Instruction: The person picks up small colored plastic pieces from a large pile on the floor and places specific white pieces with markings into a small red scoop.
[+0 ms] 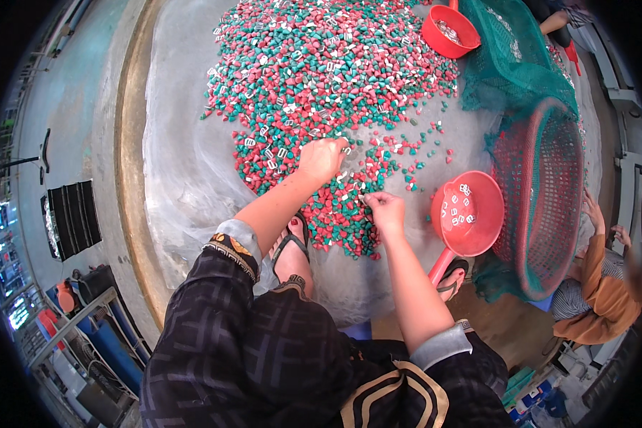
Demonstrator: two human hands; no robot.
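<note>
A wide heap of small red and green cone-shaped pieces [314, 78] is spread before me, with white slotted buckles [270, 158] scattered through it. My left hand [322, 160] reaches over the near part of the heap, its fingers pinched at a small white piece [347, 150]. Lower and to the right, my right hand [386, 212] is closed in a pinch above the pieces, with a small pale piece at its fingertips whose shape I cannot make out. Beside that hand, a red plastic dipper [486, 232] holds several white buckles [466, 190].
A large red mesh basket [549, 214] draped with green netting [510, 60] stands on the right. Another red dipper [435, 39] lies at the far right of the heap. Beyond the basket sits another person [606, 299]. A raised edge [125, 143] runs along the left.
</note>
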